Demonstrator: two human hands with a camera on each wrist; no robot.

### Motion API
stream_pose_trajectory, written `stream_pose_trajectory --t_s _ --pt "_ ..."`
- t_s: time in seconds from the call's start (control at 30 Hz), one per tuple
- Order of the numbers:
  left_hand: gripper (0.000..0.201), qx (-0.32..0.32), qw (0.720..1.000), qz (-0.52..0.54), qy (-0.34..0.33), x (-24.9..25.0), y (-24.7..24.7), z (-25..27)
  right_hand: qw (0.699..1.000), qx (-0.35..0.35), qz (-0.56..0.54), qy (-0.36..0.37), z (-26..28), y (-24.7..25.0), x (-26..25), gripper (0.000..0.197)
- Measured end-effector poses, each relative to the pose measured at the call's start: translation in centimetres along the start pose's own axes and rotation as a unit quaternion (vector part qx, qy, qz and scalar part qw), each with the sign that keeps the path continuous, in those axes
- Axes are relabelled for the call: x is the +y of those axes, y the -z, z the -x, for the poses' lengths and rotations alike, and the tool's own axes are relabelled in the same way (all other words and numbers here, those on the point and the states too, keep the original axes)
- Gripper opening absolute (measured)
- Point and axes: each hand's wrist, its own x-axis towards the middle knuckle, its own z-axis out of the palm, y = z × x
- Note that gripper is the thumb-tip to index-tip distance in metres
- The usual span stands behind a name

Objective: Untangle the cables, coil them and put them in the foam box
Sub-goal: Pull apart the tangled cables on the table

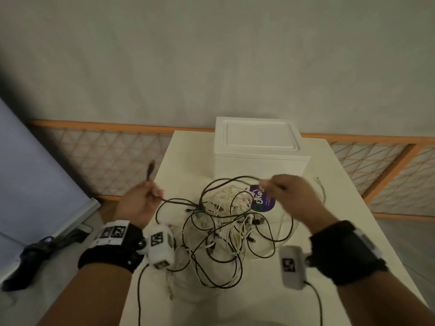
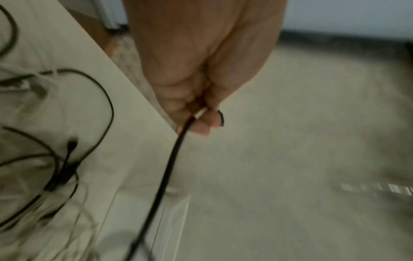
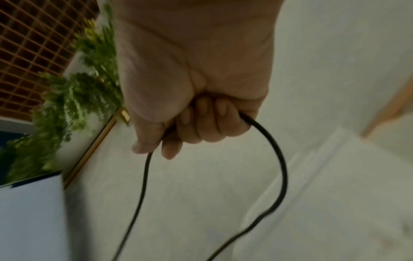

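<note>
A tangle of black and white cables (image 1: 223, 229) lies in the middle of the white table (image 1: 334, 208). My left hand (image 1: 141, 201) is raised over the table's left edge and grips one black cable (image 2: 170, 169) near its end, the plug (image 1: 150, 171) sticking up above the fist. My right hand (image 1: 287, 194) is lifted above the tangle's far side and holds the same or another black cable (image 3: 277, 155) in a loop through its curled fingers. The white foam box (image 1: 259, 147) stands behind the tangle with its lid on.
A round purple sticker (image 1: 262, 201) shows on the table under the cables. A thin grey wire (image 1: 322, 189) lies to the right of the box. A lattice rail (image 1: 106, 158) runs behind the table. A dark object (image 1: 42, 252) lies on the floor at left.
</note>
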Motion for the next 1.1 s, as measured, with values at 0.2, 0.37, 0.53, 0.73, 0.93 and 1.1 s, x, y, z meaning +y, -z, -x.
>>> stream_pose_trajectory --t_s 0.2,0.37,0.53,0.73,0.93,1.1 --pt "0.056 0.049 0.998 0.04 0.01 0.5 4.7 0.4 0.977 0.031 0.167 -0.129 0.5 5.8 4.4 0.035" --pt "0.024 -0.059 0.998 0.03 0.019 -1.8 -1.0 2.3 0.971 0.128 0.172 -0.104 -0.3 1.7 1.0 0.065" --pt "0.036 -0.194 0.98 0.012 0.026 -5.0 -7.7 5.9 0.988 -0.124 0.053 0.081 1.3 -6.4 -7.3 0.057" --pt "0.044 -0.171 0.983 0.06 0.018 -4.9 -6.5 5.6 0.975 -0.149 -0.159 -0.042 -0.1 -9.6 -4.9 0.017" --pt "0.052 -0.112 0.986 -0.022 0.118 -5.5 -8.1 7.3 0.985 -0.065 -0.148 0.06 0.1 -10.6 -4.6 0.015" --pt "0.051 -0.035 0.993 0.079 0.077 -3.1 -7.3 5.4 0.986 -0.107 -0.022 0.128 0.2 -9.0 -2.8 0.018"
